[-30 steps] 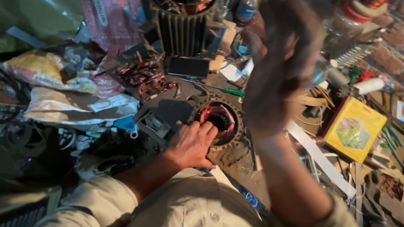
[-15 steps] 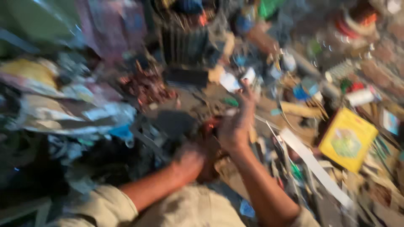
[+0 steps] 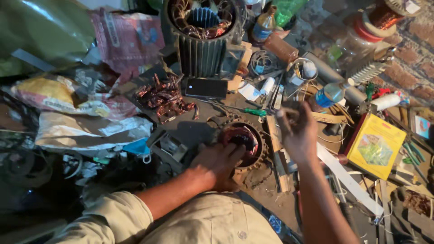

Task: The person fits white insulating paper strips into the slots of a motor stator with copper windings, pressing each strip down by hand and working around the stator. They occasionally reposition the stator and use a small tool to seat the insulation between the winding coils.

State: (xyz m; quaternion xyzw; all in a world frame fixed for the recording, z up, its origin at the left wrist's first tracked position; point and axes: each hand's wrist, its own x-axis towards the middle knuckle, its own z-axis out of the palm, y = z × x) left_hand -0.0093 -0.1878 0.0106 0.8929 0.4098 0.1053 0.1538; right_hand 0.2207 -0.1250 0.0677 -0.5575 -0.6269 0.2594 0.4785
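From the head camera, the left hand (image 3: 217, 165) lies flat on the rim of a round motor core (image 3: 244, 142), fingers (image 3: 233, 152) spread and loose, their tips reaching over the reddish copper coils inside it. The core sits on the cluttered workbench (image 3: 266, 194), right under those fingertips. The right hand (image 3: 297, 131) is lifted just right of the core, fingers curled in and pinching something thin; what it is I cannot tell, as the hand is blurred. Beyond its fingertips lie a green-handled screwdriver (image 3: 254, 112) and a plastic bottle (image 3: 329, 94). A yellow box (image 3: 375, 145) sits further right. A dark phone (image 3: 206, 87) and copper scraps (image 3: 165, 97) lie beyond the left fingers.
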